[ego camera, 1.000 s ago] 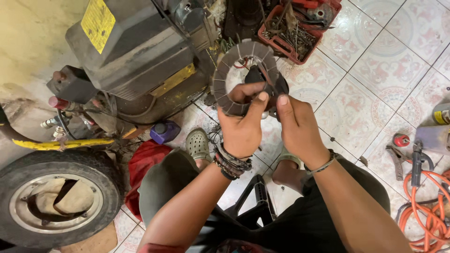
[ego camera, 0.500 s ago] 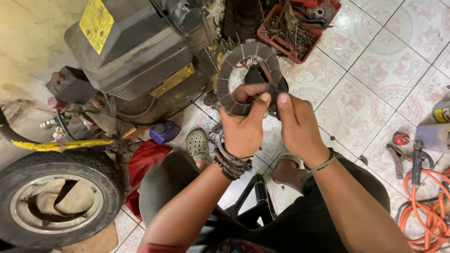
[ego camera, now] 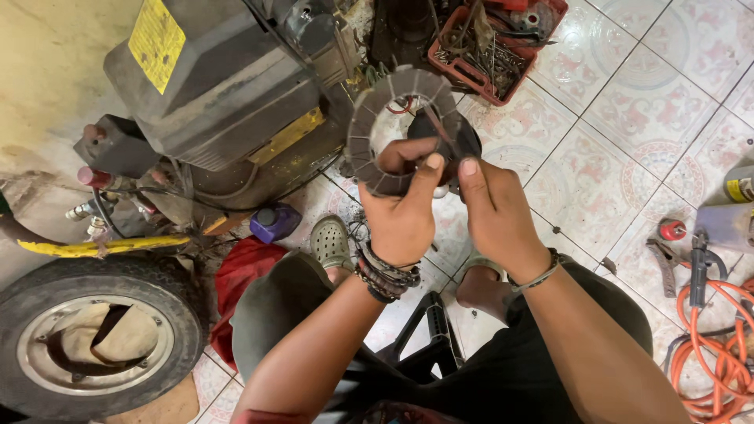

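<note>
Your left hand (ego camera: 404,216) grips a gray ring (ego camera: 375,118). Your right hand (ego camera: 493,212) pinches its other side.

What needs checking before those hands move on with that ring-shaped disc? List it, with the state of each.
1. Left hand grips the grey segmented ring disc at its lower edge: ok.
2. Right hand supports the dark part behind the disc: cannot tell.
3. Disc segments intact: ok on the face shown.
4. Red tool tray within view: ok.
5. Orange hose away from the feet: ok.
</note>
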